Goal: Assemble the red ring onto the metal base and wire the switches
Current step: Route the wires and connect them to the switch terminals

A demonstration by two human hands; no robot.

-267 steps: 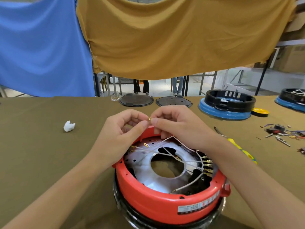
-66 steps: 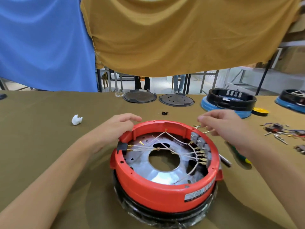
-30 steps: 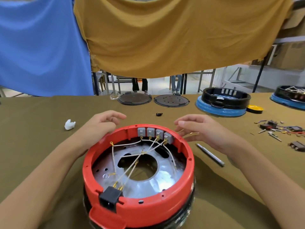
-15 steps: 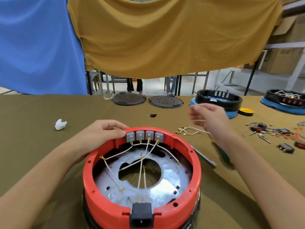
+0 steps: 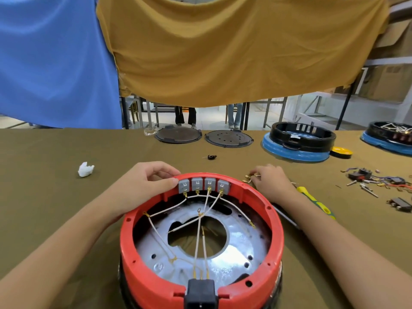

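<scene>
Red ring [image 5: 156, 273] seated on metal base [image 5: 234, 259], central on tabletop [image 5: 44, 197], four grey switches [image 5: 204, 185] along far inner wall, white wires [image 5: 198, 237] crossing to black socket [image 5: 200, 293]. Left hand [image 5: 145, 186] curled over ring's far-left rim, thumb against leftmost switch. Right hand [image 5: 270, 181] down on tabletop beyond ring, fingers curled on loose terminals [image 5: 249, 177]. Screwdriver [image 5: 316, 202] beside right forearm. White scrap [image 5: 85, 169] far left; scattered parts [image 5: 376, 184] far right.
</scene>
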